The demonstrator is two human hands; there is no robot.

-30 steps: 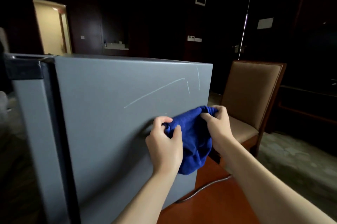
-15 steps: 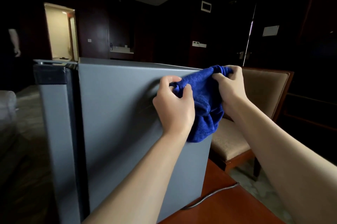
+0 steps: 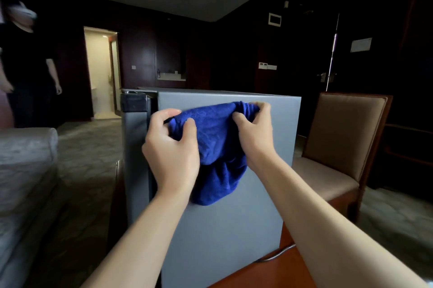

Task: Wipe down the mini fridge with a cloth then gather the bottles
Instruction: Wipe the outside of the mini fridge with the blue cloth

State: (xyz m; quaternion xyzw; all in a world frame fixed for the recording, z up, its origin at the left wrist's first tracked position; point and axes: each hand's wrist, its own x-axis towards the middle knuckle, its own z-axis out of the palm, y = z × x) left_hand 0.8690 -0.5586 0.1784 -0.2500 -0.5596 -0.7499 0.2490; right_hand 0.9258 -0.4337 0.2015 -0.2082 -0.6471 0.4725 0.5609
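Two hands (image 3: 210, 142), cloth (image 3: 218, 147) stretched sideways

Single view only, from a head-worn wide-angle camera. It looks forward and slightly down along both forearms, which enter from the bottom edge. The grey mini fridge (image 3: 225, 217) fills the centre at close range, seen side-on from about its top edge. Beyond it the view reaches far into a dim room: chair (image 3: 339, 142) right, lit doorway (image 3: 100, 72) left. Straight edges bow near the frame borders.
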